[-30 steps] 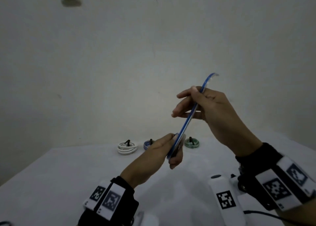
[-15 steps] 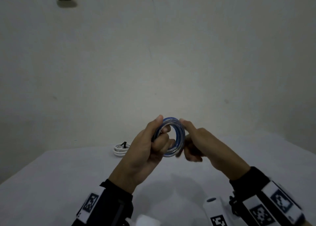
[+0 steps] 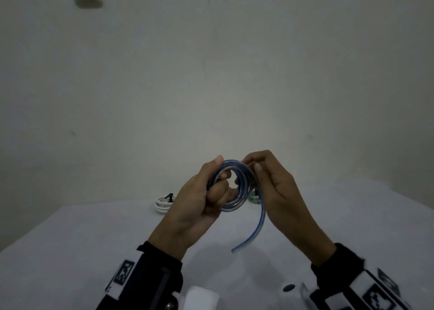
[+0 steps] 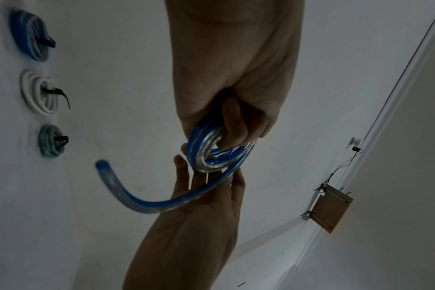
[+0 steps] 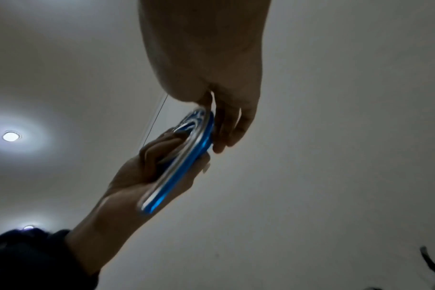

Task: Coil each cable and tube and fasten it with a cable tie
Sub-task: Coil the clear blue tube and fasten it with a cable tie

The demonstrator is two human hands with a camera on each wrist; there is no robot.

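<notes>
A clear blue tube (image 3: 244, 187) is wound into a small coil in mid-air above the white table (image 3: 70, 251). My left hand (image 3: 218, 183) grips the coil's left side, fingers curled through the ring (image 4: 219, 153). At the coil's upper right my right hand (image 3: 252, 166) pinches the outer turn between thumb and fingers. The tube's free tail (image 3: 260, 223) curves down past the right palm to an open end (image 4: 102, 164). In the right wrist view the tube (image 5: 184, 157) is blurred between the right hand (image 5: 224, 121) and the left hand (image 5: 149, 166).
Three tied coils lie at the table's far side: a white one (image 4: 37, 92), a green one (image 4: 50, 141) and a blue one (image 4: 30, 37), each with a black tie. In the head view the white coil (image 3: 163, 204) and green coil (image 3: 254, 197) show beside my hands. A wall stands close behind.
The tube, stretched nearly straight between my hands a second ago, is now wound into a ring in my left hand. My right hand came down to the coil and the tail hangs loose.
</notes>
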